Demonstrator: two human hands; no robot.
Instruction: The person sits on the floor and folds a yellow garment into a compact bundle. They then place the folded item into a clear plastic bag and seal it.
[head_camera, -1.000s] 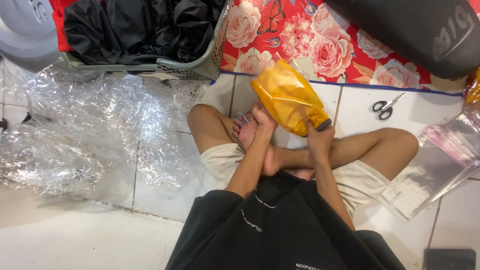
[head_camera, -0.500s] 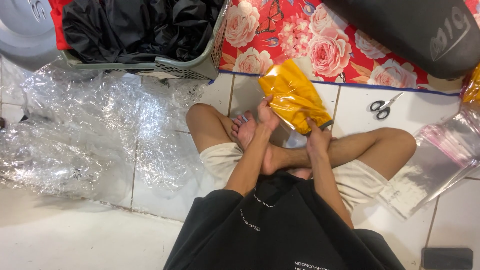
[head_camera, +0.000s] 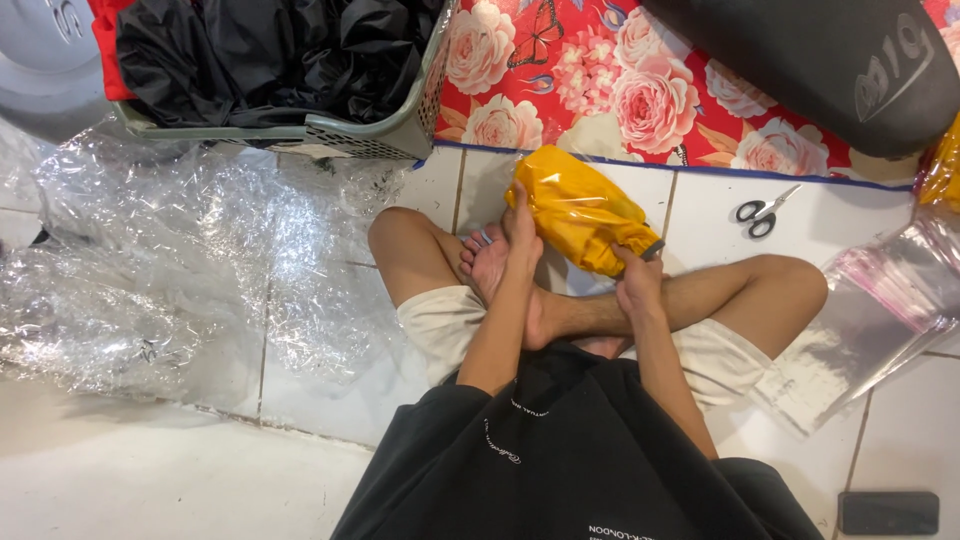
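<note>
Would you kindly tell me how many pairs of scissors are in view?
1. The scissors lie on the white floor tile right of the yellow bag, near the floral mat. Others may be hidden.

Hidden and cropped parts.
Basket (head_camera: 400, 130) and dark cushion (head_camera: 800, 50) run off the top edge; yellow bag (head_camera: 580, 210) conceals the right hand's (head_camera: 638, 285) fingertips.

Your head view is bright and evenly lit from overhead, with soft, short shadows under your legs and beneath the basket (head_camera: 300, 130). Glare: scattered white highlights on the crinkled clear plastic sheet (head_camera: 150, 270) and a dull sheen on the yellow bag (head_camera: 575, 205) and the white floor tiles (head_camera: 130, 480). Focus is sharp across the middle; slight wide-angle bending shows at the edges, no motion blur.
</note>
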